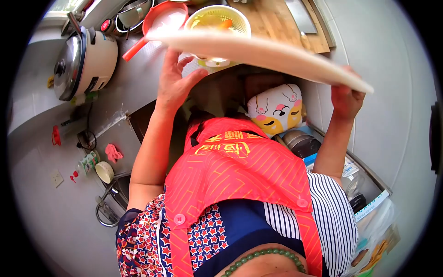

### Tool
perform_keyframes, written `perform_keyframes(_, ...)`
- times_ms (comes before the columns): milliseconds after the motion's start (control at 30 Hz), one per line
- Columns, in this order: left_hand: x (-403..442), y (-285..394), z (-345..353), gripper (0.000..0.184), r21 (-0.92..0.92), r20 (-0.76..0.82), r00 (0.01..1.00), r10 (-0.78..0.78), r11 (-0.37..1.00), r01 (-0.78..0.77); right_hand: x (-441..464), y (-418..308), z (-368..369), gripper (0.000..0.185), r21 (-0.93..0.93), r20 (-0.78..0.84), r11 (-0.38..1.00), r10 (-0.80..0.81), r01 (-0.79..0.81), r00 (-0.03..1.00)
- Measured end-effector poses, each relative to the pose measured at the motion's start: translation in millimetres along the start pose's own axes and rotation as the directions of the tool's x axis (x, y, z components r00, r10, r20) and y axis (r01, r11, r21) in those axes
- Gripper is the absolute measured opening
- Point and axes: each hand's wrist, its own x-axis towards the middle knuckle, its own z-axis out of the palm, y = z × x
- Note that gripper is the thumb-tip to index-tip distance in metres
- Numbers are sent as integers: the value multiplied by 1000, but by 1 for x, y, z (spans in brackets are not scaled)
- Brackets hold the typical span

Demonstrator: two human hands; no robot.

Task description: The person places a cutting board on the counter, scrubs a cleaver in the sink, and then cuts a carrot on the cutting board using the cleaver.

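Clamping one pale board (267, 54) in the right hand (347, 99); holding the left hand (177, 82) half-open near its other end.

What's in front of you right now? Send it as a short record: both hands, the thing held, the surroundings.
Right hand: grips the pale board's right end
Left hand: open, thumb spread, near its left end; contact unclear
Pale board: raised, seen nearly edge-on, blurred
Beyond it: red long-handled bowl, pale yellow basket, wooden board
Left side: rice cooker
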Motion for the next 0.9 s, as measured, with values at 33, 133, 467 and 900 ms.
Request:
perform_keyframes(33,-15,2,-16,62,-48,-2,995,-104,993,103,20,-10,38,19,21,230,993,-116,114,966)
perform_keyframes(133,-62,-32,-65,31,-105,-32,999,41,993,-44,12,-9,94,25,46,305,999,-7,-7,952)
perform_keyframes(467,-205,-57,-159,15,-39,-490,871,40,997,-68,-35,62,205,21,-301,722,921,49,249,691)
perform_keyframes(900,-293,-69,-227,25,-310,-615,657,-437,899,308,-60,118,322,19,-350,339,720,693,-599,636)
